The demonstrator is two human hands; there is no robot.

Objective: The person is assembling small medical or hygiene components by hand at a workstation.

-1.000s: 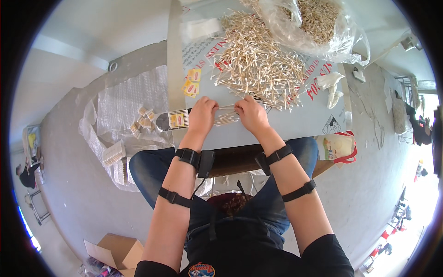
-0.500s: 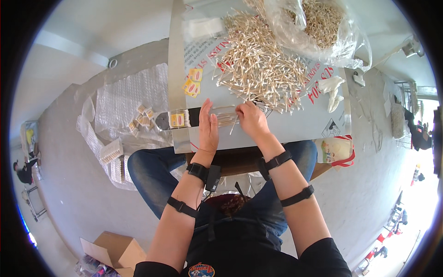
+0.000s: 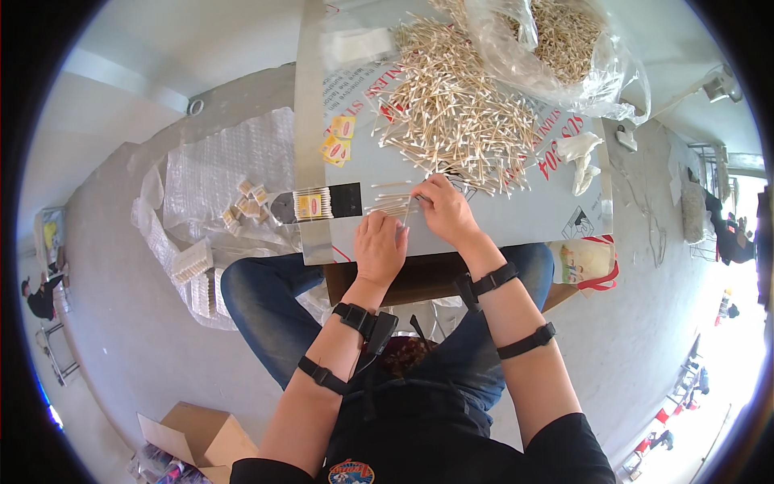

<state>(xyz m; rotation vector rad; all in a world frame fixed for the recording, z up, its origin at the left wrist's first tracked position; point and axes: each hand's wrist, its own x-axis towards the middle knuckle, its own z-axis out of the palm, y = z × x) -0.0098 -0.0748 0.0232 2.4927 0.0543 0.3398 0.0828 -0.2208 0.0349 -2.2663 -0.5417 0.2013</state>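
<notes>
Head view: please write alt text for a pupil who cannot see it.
A person's left hand and right hand are at loose cotton swabs on a grey table. Beyond lies a large swab heap; to the left, a yellow-labelled swab pack.

left hand (image 3: 380, 247) — beside loose cotton swabs (image 3: 392, 198) | right hand (image 3: 446, 211) — at their right ends | swab heap (image 3: 463, 113) beyond | yellow-labelled swab bundle (image 3: 312, 205) leftward

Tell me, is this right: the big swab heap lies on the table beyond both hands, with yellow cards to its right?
Not quite: the head view shows the yellow cards left of the big swab heap, not right. The heap is on the table, beyond the left hand and right hand.
</notes>
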